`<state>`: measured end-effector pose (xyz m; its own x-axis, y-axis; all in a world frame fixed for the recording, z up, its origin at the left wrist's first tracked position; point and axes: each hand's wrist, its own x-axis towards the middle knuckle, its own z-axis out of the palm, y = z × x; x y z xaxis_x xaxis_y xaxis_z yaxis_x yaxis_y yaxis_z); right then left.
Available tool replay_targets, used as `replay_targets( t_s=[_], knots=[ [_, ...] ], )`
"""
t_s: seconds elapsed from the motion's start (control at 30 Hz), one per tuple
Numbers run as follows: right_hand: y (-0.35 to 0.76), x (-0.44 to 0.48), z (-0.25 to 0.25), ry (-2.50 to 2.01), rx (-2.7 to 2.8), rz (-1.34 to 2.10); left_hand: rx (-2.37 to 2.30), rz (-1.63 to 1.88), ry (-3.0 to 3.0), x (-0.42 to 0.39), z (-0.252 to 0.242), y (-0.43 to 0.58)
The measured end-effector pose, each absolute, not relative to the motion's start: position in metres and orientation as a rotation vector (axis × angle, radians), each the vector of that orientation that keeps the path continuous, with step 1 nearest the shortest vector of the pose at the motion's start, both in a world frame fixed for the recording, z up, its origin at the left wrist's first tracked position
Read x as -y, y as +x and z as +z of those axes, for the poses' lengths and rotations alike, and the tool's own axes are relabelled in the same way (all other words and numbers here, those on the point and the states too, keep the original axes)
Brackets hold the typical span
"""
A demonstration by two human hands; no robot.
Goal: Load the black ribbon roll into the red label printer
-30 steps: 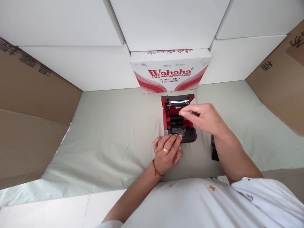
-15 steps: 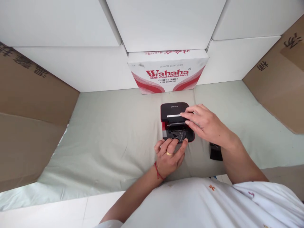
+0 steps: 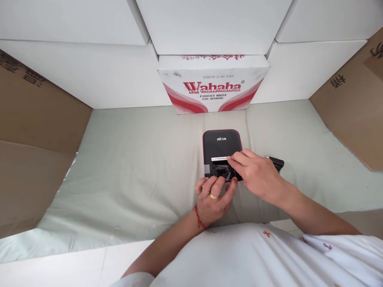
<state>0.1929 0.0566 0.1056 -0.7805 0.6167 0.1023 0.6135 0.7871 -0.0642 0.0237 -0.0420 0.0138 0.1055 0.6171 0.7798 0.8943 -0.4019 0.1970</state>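
Observation:
A small black device with a red edge (image 3: 222,145) lies on the green cloth in front of the Wahaha box. A white label strip crosses it, and below the strip is a dark glossy part. My left hand (image 3: 213,197), with a ring and a red wrist string, has its bent fingers on the device's near edge. From the right, my right hand (image 3: 257,171) presses its fingertips at the right end of the label. A black object (image 3: 275,163) lies on the cloth, partly behind my right hand.
The white and red Wahaha box (image 3: 214,89) stands beyond the device, before stacked white boxes (image 3: 119,75). Brown cardboard boxes rise at left (image 3: 38,147) and right (image 3: 356,107). The green cloth's front edge (image 3: 89,243) runs above a tiled floor.
The device's raised upper part has come down level, covering the roller and red interior. My right hand has moved down with it. The view has shifted slightly, showing more of the black object.

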Motion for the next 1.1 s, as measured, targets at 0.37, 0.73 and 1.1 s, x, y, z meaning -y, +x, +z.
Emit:
replay_targets(
  t_s=[0.37, 0.73, 1.1],
  knots=[
    [0.198, -0.031, 0.075, -0.688, 2.444, 0.26, 2.007, -2.029, -1.781, 0.028, 0.004, -0.011],
    [0.186, -0.011, 0.073, -0.674, 2.493, 0.201, 2.233, -3.133, -1.289, -0.001, 0.0, -0.016],
    [0.186, -0.017, 0.075, -0.584, 2.453, 0.375, 2.297, -3.378, -1.311, -0.011, 0.003, -0.032]
  ],
)
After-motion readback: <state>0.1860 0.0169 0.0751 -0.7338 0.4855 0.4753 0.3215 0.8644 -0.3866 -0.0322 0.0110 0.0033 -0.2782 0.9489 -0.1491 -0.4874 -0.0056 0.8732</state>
